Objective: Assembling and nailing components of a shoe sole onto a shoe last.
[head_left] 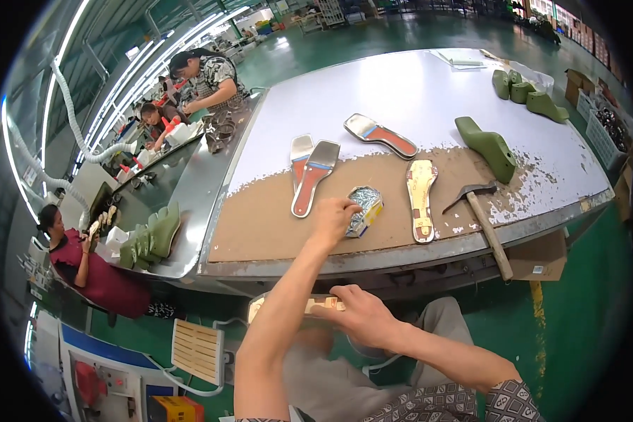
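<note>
My left hand [333,219] is over a small open box [374,213] of silvery nails or tacks. Its fingers are pinched together at the box's left rim; whatever is between them is too small to make out. Below the table edge, my right hand [364,315] grips one end of a pale yellow insole [320,304] above my lap. My left forearm crosses in front of that insole and hides its middle. A similar yellow insole [420,200] lies on the table, right of the box.
Near the table's right front, a hammer [484,228] lies with its handle over the edge. Behind it rests a green shoe last [487,148]; more lasts [527,95] stand farther back. Metal-and-red sole-shaped plates [316,176] lie left. Several people work along the bench [190,232] at left.
</note>
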A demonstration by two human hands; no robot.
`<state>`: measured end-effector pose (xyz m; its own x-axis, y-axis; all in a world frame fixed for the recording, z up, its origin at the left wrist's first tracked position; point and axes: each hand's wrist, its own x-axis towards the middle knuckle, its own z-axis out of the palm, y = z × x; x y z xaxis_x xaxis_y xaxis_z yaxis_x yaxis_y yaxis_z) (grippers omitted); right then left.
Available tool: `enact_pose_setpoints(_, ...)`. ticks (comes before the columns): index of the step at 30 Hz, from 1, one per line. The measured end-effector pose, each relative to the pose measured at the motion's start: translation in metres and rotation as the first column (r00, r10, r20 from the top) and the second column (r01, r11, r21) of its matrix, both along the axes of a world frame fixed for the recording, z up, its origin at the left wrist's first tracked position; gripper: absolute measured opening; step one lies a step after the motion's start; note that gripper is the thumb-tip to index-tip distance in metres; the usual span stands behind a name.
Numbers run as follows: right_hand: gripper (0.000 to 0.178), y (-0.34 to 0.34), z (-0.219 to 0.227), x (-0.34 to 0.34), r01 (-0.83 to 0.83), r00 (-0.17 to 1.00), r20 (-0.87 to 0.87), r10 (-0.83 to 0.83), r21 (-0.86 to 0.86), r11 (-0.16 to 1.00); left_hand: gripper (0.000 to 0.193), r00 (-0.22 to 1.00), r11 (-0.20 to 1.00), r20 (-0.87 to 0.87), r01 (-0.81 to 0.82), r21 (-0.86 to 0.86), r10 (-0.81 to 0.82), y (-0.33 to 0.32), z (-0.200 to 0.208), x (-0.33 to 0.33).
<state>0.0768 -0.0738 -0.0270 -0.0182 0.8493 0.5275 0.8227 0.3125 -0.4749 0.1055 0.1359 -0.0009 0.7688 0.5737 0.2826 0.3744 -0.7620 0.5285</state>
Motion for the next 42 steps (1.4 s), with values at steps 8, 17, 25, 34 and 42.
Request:
enact_pose_setpoints(8,0.051,0.004,-0.006,0.011,-0.095,0.995,0.022,0.096,-0.027,0.995,0.022,0.977,0.815,0.197,0.045,-0.578,0.086,-0.055,0.054,-0.075)
enact_pose_setpoints(17,0.046,0.000,0.007,0.038,-0.198,0.977,-0.097,0.187,-0.117,0.973,0.009,0.908,0.731,0.260,-0.069,-0.679,0.328,-0.118,0.020,-0.158)
enact_pose_setpoints(25,0.047,-0.125,0.017,0.175,0.749,0.615,0.370,-0.696,-0.001,0.662,0.008,0.973,0.963,0.185,-0.084,-0.255,0.134,-0.124,0.016,-0.163)
enact_pose_setpoints(34,0.051,-0.150,0.017,0.210,0.611,0.784,0.040,-0.619,-0.227,0.759,0.005,0.993,0.988,0.091,-0.059,-0.143,0.073,-0.118,0.020,-0.158)
enact_pose_setpoints(42,0.047,-0.142,0.050,0.111,0.307,0.780,-0.458,-0.427,-0.314,0.898,0.005,0.994,0.996,0.098,-0.036,-0.082,0.044,-0.116,0.020,-0.160)
